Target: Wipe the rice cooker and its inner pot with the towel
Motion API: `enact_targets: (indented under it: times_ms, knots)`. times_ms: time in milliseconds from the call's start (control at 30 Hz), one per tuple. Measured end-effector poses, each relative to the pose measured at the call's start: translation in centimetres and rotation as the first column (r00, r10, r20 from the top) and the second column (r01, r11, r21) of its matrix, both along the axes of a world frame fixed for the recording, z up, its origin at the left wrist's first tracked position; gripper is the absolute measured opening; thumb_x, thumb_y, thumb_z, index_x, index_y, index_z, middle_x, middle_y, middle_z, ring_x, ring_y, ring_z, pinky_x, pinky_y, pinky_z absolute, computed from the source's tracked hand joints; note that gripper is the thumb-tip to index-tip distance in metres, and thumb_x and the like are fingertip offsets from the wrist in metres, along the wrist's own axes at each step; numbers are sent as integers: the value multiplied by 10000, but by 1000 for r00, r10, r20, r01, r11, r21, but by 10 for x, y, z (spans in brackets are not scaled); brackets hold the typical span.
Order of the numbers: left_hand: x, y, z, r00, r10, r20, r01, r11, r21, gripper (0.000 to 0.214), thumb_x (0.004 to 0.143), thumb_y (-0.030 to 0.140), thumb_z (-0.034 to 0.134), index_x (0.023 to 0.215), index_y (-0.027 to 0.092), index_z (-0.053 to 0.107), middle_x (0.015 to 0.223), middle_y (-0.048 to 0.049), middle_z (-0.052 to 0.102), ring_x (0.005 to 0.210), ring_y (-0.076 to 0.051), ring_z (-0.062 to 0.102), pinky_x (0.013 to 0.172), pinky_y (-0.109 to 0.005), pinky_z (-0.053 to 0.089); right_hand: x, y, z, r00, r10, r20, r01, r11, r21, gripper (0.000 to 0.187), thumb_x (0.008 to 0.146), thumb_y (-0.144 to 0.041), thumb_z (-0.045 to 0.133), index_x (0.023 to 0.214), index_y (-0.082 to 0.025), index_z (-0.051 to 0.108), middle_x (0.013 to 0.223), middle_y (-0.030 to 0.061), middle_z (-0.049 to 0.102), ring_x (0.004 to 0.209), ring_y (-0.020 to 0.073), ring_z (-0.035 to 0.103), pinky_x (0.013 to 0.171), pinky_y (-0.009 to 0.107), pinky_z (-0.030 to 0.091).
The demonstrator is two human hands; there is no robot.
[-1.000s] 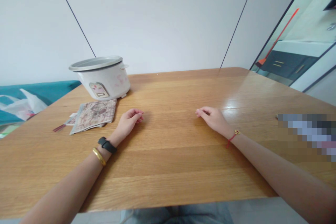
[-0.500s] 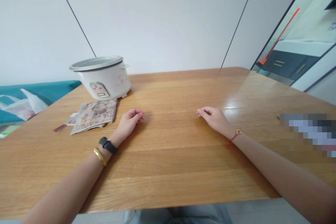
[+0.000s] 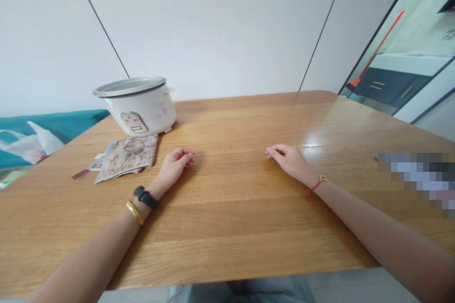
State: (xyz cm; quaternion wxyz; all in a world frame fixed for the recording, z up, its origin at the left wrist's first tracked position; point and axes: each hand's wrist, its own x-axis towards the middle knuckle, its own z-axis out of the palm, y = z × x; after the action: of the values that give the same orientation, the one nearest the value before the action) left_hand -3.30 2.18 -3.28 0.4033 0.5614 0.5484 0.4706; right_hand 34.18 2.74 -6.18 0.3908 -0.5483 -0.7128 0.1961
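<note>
My left hand (image 3: pixel 177 164) rests on the wooden table (image 3: pixel 227 218) with its fingers loosely curled in and nothing in them. Just left of it lies a folded patterned cloth (image 3: pixel 128 154), its pale and brown print facing up. Behind the cloth stands a white rice cooker (image 3: pixel 140 109) with a grey rim, no lid on it, and a small panel on its front. My right hand (image 3: pixel 289 161) lies on the table further right, thumb against the curled fingers, holding nothing. Bare tabletop separates the two hands.
At the right edge of the table is a blurred-out object (image 3: pixel 423 177). A white plastic bag (image 3: pixel 33 144) sits on a teal seat (image 3: pixel 78 120) beyond the left edge. Pale wall panels (image 3: pixel 227 28) rise behind the table. An orange-handled broom (image 3: pixel 380 49) leans in the room at right.
</note>
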Motion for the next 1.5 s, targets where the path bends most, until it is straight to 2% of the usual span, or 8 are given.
enact_targets:
  times_ms: [1067,1333,1500]
  knots:
    - [0,1,1,1000,2,0,-2,1000,-20,352,648,459,720,818,160,643,646,-6,645,601,-143,556,628,-280,425,1,0,0,1000,5,-4,-5,1000,-20,373,890,-494,519,743,-209,709,822,69,758,793,231,682,711,335,474]
    - [0,-8,12,993,78,94,-76,997,-23,316,670,390,725,868,153,657,750,-11,660,660,-135,588,650,-263,445,0,0,1,1000,10,-4,-10,1000,-27,375,896,-495,510,748,-212,705,823,68,754,787,228,678,713,335,462]
    - [-1,-5,7,996,52,77,-49,998,-39,338,639,414,734,835,149,656,706,-6,652,637,-138,586,669,-272,446,-1,0,0,1000,7,-7,-8,999,-31,377,893,-497,511,742,-209,702,821,70,754,782,228,676,711,336,462]
